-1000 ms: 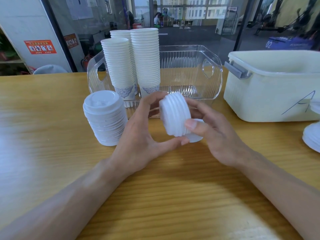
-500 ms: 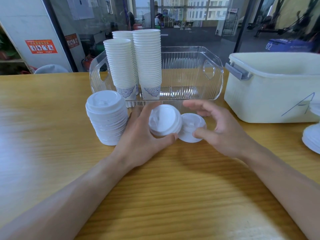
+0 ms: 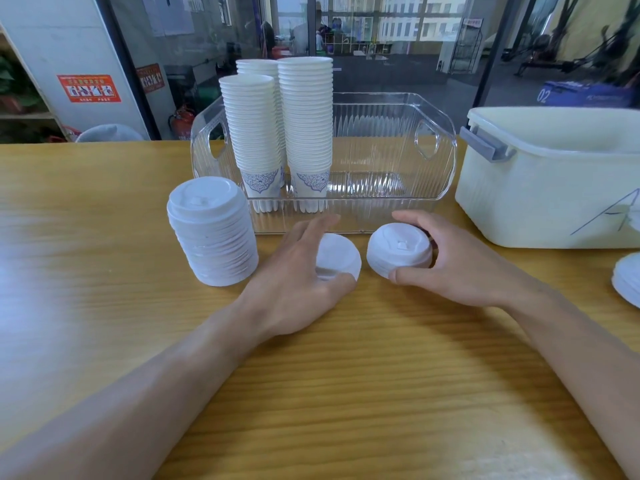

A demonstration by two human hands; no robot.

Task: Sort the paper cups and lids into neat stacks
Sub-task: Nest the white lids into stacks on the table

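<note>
Worktop (image 3: pixel 104 341) is light wood with strong lengthwise grain, glossy, with pale glare patches on the left and near the front edge.

Left hand (image 3: pixel 298 278) has its thumb curled under and fingers over a small batch of lids (image 3: pixel 337 259), gripping it just above or on the wood; contact with the surface not clear. Right hand (image 3: pixel 450 268) wraps thumb and fingers round a second short lid stack (image 3: pixel 398 251), sip-hole side up. The two batches sit side by side, close but apart.

Tall lid stack (image 3: pixel 213 233) stands on the worktop just left of the left hand, leaning slightly. Behind the hands, a clear ribbed bin (image 3: pixel 398 150) holds three tall columns of paper cups (image 3: pixel 304 126) in its left end; bottom cups carry a blue pattern. More lids (image 3: pixel 627 282) lie at the far right edge, cut off by the frame.

Cream plastic tub (image 3: pixel 536 195) with a grey handle sits right of the bin, a pen mark on its front.

Room: glass partition with dark frames behind the worktop, red notice (image 3: pixel 89 89) on a white wall at left, fire extinguisher (image 3: pixel 181 124) on the floor.
</note>
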